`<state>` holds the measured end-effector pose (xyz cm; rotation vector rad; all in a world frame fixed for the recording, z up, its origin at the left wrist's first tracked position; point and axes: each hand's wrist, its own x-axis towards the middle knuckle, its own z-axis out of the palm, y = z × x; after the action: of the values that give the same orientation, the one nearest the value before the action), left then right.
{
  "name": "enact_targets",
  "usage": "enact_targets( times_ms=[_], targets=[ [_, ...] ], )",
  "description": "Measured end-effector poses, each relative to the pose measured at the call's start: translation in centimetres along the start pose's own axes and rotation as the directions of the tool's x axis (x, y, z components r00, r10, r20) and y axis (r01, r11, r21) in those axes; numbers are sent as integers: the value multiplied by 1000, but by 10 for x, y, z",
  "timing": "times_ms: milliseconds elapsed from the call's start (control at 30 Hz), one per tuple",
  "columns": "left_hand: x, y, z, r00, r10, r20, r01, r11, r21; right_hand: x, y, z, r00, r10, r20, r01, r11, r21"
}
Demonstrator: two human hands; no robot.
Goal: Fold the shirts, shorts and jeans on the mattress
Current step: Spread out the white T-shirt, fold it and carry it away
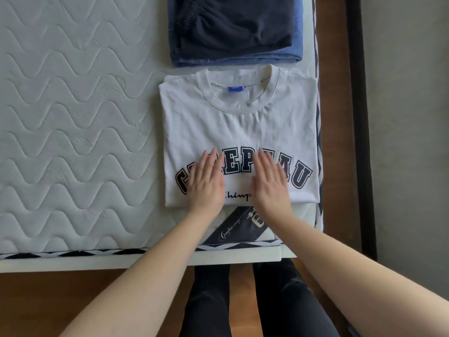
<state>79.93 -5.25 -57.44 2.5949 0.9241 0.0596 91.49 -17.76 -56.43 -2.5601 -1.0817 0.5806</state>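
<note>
Both hands lie flat with straight fingers, gripping nothing: the left hand (206, 181) and right hand (271, 182) press side by side on the printed chest of the white T-shirt (240, 127), folded near the mattress (73, 117) corner. The cotton looks light, soft and limp, so it is likely best lifted from beneath both side edges. Beyond its collar, dark shorts (230, 23) sit stacked on folded jeans (243, 58), probably heavier and stiffer.
</note>
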Motion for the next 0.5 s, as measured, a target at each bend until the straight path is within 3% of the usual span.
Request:
enact_targets(
  times_ms=[167,333,500],
  targets=[
    [26,2,41,991,1,134,-21,989,148,36,-6,41,996,-45,80,56,987,-148],
    [19,-10,54,993,15,118,-43,972,231,30,25,47,991,-128,46,135,958,-253],
    [0,-34,45,992,-61,114,31,968,249,21,69,25,998,-14,64,34,948,-315]
  ],
)
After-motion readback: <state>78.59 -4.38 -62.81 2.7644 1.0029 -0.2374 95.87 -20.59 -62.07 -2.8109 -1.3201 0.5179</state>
